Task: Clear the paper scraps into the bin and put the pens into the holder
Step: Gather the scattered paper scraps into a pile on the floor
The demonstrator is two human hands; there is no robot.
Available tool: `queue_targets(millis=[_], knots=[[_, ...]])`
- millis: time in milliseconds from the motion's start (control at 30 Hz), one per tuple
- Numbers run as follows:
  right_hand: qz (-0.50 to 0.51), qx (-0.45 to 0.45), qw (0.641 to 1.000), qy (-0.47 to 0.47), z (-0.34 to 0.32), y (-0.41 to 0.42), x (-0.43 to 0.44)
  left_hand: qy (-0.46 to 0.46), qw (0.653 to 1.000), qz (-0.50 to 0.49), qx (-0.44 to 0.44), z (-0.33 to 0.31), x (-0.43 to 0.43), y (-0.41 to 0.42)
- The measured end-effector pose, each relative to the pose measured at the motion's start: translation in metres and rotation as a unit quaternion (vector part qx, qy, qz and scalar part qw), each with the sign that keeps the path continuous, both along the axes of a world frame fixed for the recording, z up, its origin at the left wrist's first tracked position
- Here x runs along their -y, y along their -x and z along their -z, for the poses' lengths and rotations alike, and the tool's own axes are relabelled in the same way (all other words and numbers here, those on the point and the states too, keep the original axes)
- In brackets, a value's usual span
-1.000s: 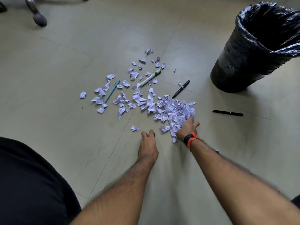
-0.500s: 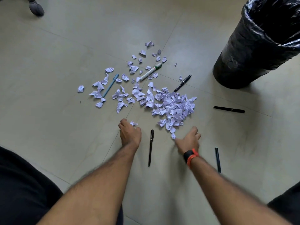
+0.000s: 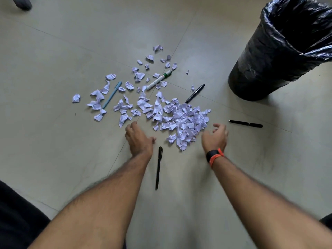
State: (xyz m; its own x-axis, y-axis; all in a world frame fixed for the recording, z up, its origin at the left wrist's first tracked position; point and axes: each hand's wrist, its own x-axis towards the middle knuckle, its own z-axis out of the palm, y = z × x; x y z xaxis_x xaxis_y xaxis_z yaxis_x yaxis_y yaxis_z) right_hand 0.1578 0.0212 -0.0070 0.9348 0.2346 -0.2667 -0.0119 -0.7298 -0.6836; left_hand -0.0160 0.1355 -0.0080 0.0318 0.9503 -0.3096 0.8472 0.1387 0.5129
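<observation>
Loosely, left hand (image 3: 139, 139) and right hand (image 3: 215, 136) flank paper scraps (image 3: 183, 119), fingers relaxed, holding nothing; bin (image 3: 265, 69) beyond

A pale tiled floor (image 3: 53, 51) carries a heap of paper scraps (image 3: 181, 121), strewn thinner to the left around a blue pen (image 3: 112, 95) and a white marker (image 3: 158, 80). A far black pen (image 3: 195, 94) touches the heap's far edge, a right black pen (image 3: 245, 124) lies apart, and a near black pen (image 3: 158, 168) lies nearest. A black-lined bin (image 3: 269, 69) stands far right.

Bin (image 3: 265, 65) rim beyond right edge
</observation>
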Motion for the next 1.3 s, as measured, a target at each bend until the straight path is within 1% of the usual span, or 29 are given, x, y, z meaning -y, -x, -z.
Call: queue_targets(millis=[67, 133, 200, 267, 367, 433, 500, 533, 600, 667, 767, 833, 900, 1000, 1067, 1133, 1167, 1233, 1300], knots=[[-0.024, -0.01, 0.999, 0.036, 0.005, -0.036, -0.009, 0.009, 0.997, 0.045, -0.057, 0.005, -0.001, 0.009], [-0.091, -0.031, 0.991, 0.09, 0.008, -0.064, -0.024, 0.009, 0.991, 0.101, -0.09, 0.011, -0.002, 0.012], [-0.158, -0.04, 0.976, 0.147, 0.006, -0.08, -0.042, 0.013, 0.98, 0.152, -0.127, 0.015, -0.007, 0.013], [-0.216, -0.049, 0.962, 0.161, 0.004, -0.081, -0.059, 0.029, 0.963, 0.203, -0.175, 0.016, -0.015, 0.011], [-0.297, -0.04, 0.943, 0.145, 0.004, -0.064, -0.079, 0.049, 0.946, 0.235, -0.219, 0.014, -0.022, 0.005], [-0.293, 0.003, 0.948, 0.127, 0.003, -0.057, -0.089, 0.057, 0.946, 0.232, -0.217, 0.011, -0.022, 0.002], [-0.256, 0.067, 0.959, 0.101, -0.004, -0.06, -0.104, 0.062, 0.951, 0.224, -0.203, 0.01, -0.022, 0.002], [-0.246, 0.091, 0.961, 0.09, -0.007, -0.065, -0.113, 0.064, 0.953, 0.223, -0.197, 0.01, -0.022, 0.002], [-0.262, 0.116, 0.954, 0.084, -0.011, -0.08, -0.135, 0.066, 0.959, 0.212, -0.179, 0.012, -0.023, 0.004], [-0.293, 0.119, 0.944, 0.097, -0.012, -0.094, -0.157, 0.065, 0.964, 0.204, -0.16, 0.016, -0.024, 0.006], [-0.311, 0.091, 0.935, 0.144, -0.006, -0.1, -0.183, 0.07, 0.968, 0.199, -0.139, 0.022, -0.024, 0.008], [-0.303, 0.062, 0.934, 0.179, -0.002, -0.087, -0.195, 0.07, 0.968, 0.203, -0.13, 0.024, -0.025, 0.01], [-0.311, 0.047, 0.93, 0.189, 0.002, -0.064, -0.2, 0.074, 0.967, 0.207, -0.13, 0.022, -0.026, 0.012], [-0.365, 0.058, 0.916, 0.158, 0.01, -0.025, -0.198, 0.074, 0.964, 0.209, -0.146, 0.013, -0.028, 0.01], [-0.4, 0.08, 0.904, 0.129, 0.012, -0.012, -0.197, 0.028, 0.964, 0.216, -0.15, 0.008, -0.033, 0.012], [-0.394, 0.118, 0.905, 0.104, 0.009, -0.016, -0.204, -0.028, 0.959, 0.237, -0.152, 0.004, -0.047, 0.014], [-0.386, 0.136, 0.907, 0.101, 0.006, -0.022, -0.21, -0.042, 0.956, 0.246, -0.157, 0.001, -0.057, 0.015], [-0.388, 0.148, 0.901, 0.124, 0.001, -0.034, -0.223, -0.038, 0.949, 0.255, -0.183, -0.003, -0.082, 0.012], [-0.416, 0.137, 0.88, 0.181, -0.001, -0.04, -0.232, -0.003, 0.943, 0.26, -0.208, -0.005, -0.102, 0.006]])
